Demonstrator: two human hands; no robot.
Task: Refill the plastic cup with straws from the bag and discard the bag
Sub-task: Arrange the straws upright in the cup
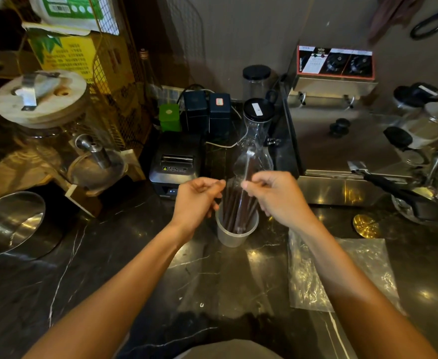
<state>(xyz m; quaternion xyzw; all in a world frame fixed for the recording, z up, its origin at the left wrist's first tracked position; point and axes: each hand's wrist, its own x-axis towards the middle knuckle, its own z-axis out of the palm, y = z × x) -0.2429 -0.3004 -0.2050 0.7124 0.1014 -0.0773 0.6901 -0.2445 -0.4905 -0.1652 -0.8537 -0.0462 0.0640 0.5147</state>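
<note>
Standing in the cup: dark straws (234, 211), upright and bunched together, their tops level with both hands.
Cup: a clear plastic cup (234, 235) on the dark marble counter (124, 281), between the two wrists.
Left hand: the left hand (197, 196) has its fingers curled at the left of the straw tops; whether it actually pinches one I cannot tell.
Right hand: the right hand (275, 193) pinches a thin pale straw (246, 174) between thumb and fingertip, above the bunch.
Bag: a flat clear bag (355, 265) lies on the counter under the right forearm, just right of the cup.
Behind: a black receipt printer (175, 164) and a glass bottle (255, 141).
</note>
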